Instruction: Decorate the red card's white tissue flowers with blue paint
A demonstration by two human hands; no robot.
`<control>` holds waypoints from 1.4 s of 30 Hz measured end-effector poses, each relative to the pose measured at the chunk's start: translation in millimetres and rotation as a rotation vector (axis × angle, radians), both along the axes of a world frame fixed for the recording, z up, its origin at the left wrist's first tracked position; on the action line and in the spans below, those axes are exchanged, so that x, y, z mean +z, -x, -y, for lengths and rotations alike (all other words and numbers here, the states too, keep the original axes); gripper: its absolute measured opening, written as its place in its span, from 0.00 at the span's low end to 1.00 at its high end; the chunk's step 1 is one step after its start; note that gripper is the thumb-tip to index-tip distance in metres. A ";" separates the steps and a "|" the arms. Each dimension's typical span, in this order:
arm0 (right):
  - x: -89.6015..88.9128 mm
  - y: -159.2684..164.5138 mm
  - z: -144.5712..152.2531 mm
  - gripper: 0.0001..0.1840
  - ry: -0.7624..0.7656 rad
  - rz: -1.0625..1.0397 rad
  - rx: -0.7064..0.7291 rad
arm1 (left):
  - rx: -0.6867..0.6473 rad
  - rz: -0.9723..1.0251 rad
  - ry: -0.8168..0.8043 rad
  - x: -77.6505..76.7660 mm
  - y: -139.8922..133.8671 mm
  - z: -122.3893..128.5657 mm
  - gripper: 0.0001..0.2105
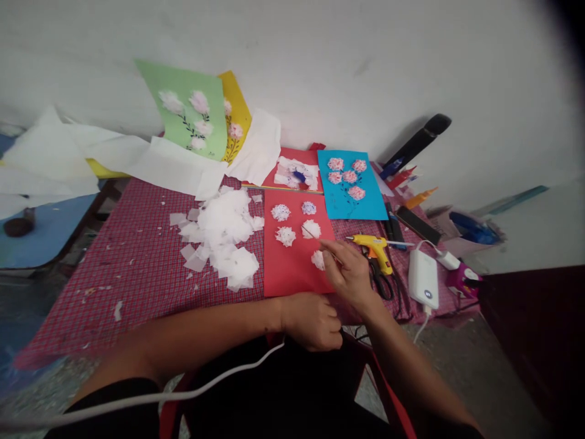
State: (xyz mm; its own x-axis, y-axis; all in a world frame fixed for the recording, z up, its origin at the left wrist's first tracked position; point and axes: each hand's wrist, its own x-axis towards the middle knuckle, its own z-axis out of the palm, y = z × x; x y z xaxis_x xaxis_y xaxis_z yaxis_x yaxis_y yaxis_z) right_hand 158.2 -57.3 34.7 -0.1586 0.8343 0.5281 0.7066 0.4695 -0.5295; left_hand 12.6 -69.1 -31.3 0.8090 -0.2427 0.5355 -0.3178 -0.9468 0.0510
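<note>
My right hand [350, 271] is closed around a thin stick [313, 233], whose far end reaches a white crumpled-paper flower [312, 227]. Another white flower [317, 260] lies beside my fingers, partly covered by them. These sit on a sheet of red paper [292, 274], along with a white flower [285, 236] and two purple-speckled flowers [280, 212]. Below the sheet's front edge, my left hand [314, 322] is curled into a fist; its inside is hidden. A heap of small white tissue squares [228, 222] spreads left of the red paper.
Right of my right hand lie a yellow glue gun [375, 249], black-handled scissors [381, 283] and a white power bank [423, 277]. A blue card with flowers [377, 204] lies behind. Green [158, 91] and yellow [242, 103] cards lean on the wall. A white cable [219, 384] crosses my lap.
</note>
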 end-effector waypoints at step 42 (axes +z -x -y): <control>36.3 -8.9 -61.3 0.10 0.120 0.001 0.037 | 0.028 -0.035 0.039 2.0 0.6 1.6 0.09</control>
